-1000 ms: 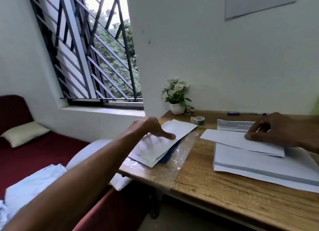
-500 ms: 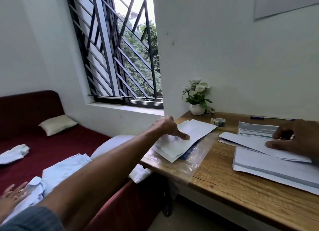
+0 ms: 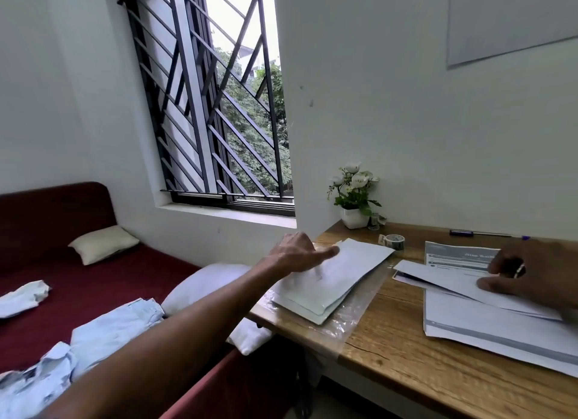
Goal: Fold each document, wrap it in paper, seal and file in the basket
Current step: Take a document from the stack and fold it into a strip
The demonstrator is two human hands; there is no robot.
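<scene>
A small stack of white wrapped packets (image 3: 331, 278) lies on a clear plastic sheet (image 3: 347, 318) at the left end of the wooden desk (image 3: 406, 365). My left hand (image 3: 297, 253) reaches across and rests its outstretched fingers on the stack's near-left edge. At the right, my right hand (image 3: 531, 274) presses down on a loose white sheet (image 3: 447, 278) lying over a pile of printed documents (image 3: 500, 328). A tape roll (image 3: 394, 241) sits behind the stack. No basket is in view.
A white pot of flowers (image 3: 355, 199) stands against the wall, with a pen (image 3: 488, 233) to its right. Left of the desk is a red bed (image 3: 78, 287) with pillows (image 3: 103, 243) and crumpled light-blue clothes (image 3: 93, 334). A barred window is behind.
The view has swung left, so more of the bed shows. My left hand has stayed on the packet stack and my right hand has stayed on the loose sheet.
</scene>
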